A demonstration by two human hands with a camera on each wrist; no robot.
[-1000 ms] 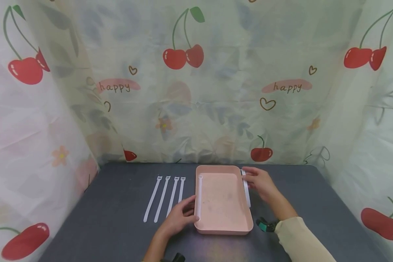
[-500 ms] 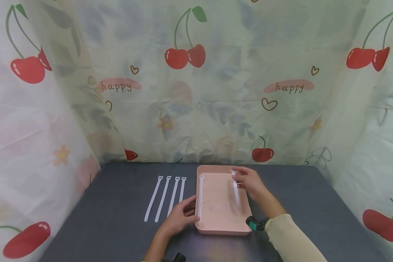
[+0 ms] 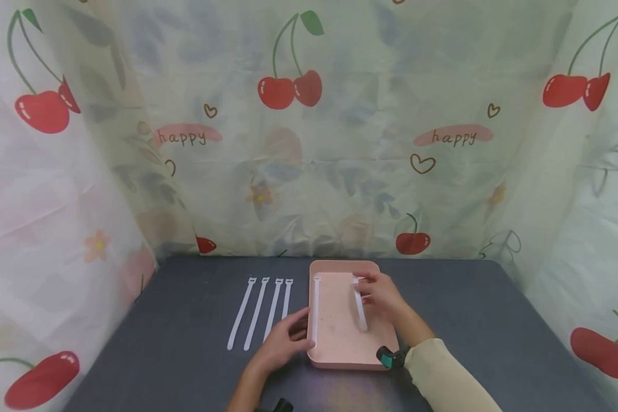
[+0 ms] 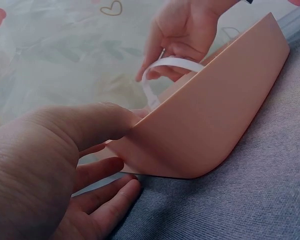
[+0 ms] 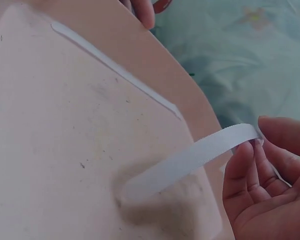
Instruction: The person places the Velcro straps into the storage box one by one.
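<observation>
A shallow pink tray [image 3: 340,340] stands on the dark table. My left hand [image 3: 283,343] holds its left wall, thumb over the rim and fingers outside, as the left wrist view shows. My right hand [image 3: 383,294] pinches one end of a white cable strap [image 3: 360,313] above the tray's right half. In the right wrist view the held strap [image 5: 190,159] arches down, its free end close over the tray floor. A second white strap [image 3: 316,309] lies lengthwise inside the tray along the left wall.
Several more white straps [image 3: 258,315] with slotted heads lie side by side on the table [image 3: 185,326], left of the tray; my left hand covers the lower end of some. A cherry-print curtain [image 3: 340,189] encloses the back and sides.
My right hand has carried the strap leftward from outside the tray's right rim to over its inside. The left hand stays at the tray's left wall.
</observation>
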